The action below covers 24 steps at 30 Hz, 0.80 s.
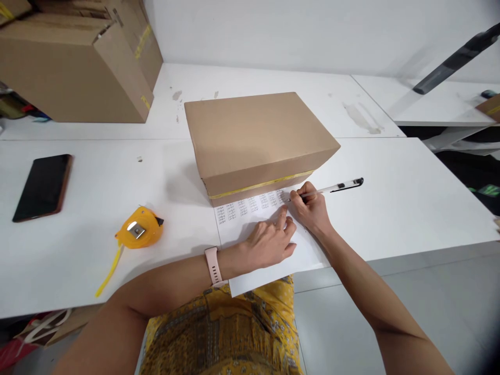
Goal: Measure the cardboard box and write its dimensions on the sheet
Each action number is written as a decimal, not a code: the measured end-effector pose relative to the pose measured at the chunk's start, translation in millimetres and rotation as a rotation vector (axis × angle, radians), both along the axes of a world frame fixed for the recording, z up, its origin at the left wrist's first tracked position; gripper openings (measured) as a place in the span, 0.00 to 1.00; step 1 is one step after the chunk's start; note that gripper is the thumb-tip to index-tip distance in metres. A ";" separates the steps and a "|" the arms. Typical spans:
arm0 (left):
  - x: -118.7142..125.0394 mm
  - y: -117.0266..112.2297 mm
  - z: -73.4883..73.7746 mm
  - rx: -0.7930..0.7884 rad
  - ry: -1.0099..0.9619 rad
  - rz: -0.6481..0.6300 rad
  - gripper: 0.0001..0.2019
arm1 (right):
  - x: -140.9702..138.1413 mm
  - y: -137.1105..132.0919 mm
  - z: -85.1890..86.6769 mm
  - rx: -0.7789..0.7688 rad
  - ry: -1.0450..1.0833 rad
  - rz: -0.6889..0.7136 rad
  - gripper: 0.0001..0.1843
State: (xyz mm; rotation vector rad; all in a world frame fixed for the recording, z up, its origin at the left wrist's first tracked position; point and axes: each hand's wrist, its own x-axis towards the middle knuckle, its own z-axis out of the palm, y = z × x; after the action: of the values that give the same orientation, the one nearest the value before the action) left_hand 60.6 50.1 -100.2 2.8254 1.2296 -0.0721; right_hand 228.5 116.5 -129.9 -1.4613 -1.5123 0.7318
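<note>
My right hand [310, 208] is closed around a clear pen with a black cap [338, 187], its tip touching a white sheet of paper [242, 260] printed with small rows of text. My left hand [271, 242] lies on the sheet with its fingers loosely curled, pressing the paper down beside the right hand. A pink watch is on my left wrist. A closed brown cardboard box [255, 138] with yellow tape along its lower edge stands on the top edge of the sheet, just beyond both hands.
A yellow tape measure [137, 229] with its tape pulled out lies left of the paper. A black phone [42, 186] rests at the far left. Large cardboard boxes [74, 62] stand at the back left on the white table [410, 198].
</note>
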 end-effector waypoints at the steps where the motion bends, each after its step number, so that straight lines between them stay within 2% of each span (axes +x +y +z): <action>1: 0.1 0.3 0.7 -0.010 0.004 0.000 0.29 | 0.1 0.0 0.1 -0.003 0.002 -0.004 0.15; 11: 0.4 0.9 -1.5 -0.014 0.001 -0.004 0.30 | -0.8 -0.4 2.8 0.010 -0.007 0.000 0.15; 18: 0.6 1.5 -0.9 -0.028 -0.002 -0.004 0.30 | -0.7 0.1 -2.1 0.008 -0.006 -0.027 0.17; 21: 0.2 2.2 0.4 -0.036 -0.013 -0.006 0.30 | 7.1 0.8 -3.4 0.055 -0.003 -0.103 0.19; 24: -0.2 3.2 1.0 -0.055 -0.009 -0.014 0.29 | 27.3 1.6 -3.3 0.146 -0.028 -0.273 0.16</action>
State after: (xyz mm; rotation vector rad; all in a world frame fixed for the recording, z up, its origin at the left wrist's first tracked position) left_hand 60.4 53.3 -99.2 2.7843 1.1868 -0.0920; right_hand 255.9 118.0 -133.2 -1.5321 -1.3229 0.4310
